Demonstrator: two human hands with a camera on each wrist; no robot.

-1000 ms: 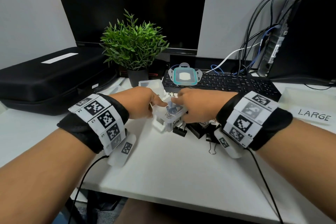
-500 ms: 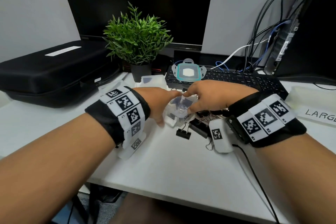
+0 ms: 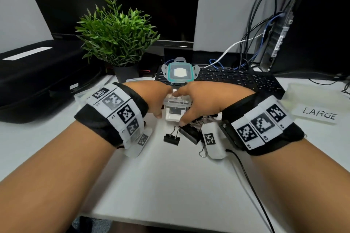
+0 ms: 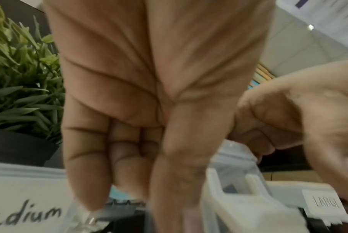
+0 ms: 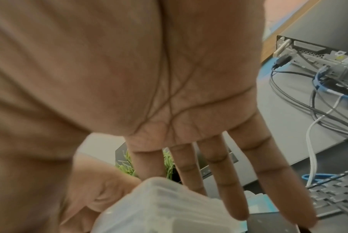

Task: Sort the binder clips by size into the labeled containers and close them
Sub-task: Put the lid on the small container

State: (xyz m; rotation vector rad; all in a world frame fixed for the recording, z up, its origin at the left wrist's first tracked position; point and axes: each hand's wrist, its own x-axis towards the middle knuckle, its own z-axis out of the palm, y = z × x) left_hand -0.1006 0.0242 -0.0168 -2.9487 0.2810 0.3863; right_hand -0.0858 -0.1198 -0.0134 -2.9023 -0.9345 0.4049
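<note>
The left hand (image 3: pixel 151 98) flanks the small clear container (image 3: pixel 176 107) from nine o'clock, fingers loosely straight, gripping nothing. The container sits on the counter (image 3: pixel 170 185) between both hands. The right hand (image 3: pixel 200 100), at three o'clock, lies open-fingered across its lid, the nearer one, I judge, to press it closed.

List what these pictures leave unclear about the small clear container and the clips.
- Small clear container: its label is covered by both hands in the head view and blurred in the wrist views.
- Its contents: too blurred to tell.
- Binder clips: the right hand hides part of the pile.
- LARGE container: contents washed out.
</note>
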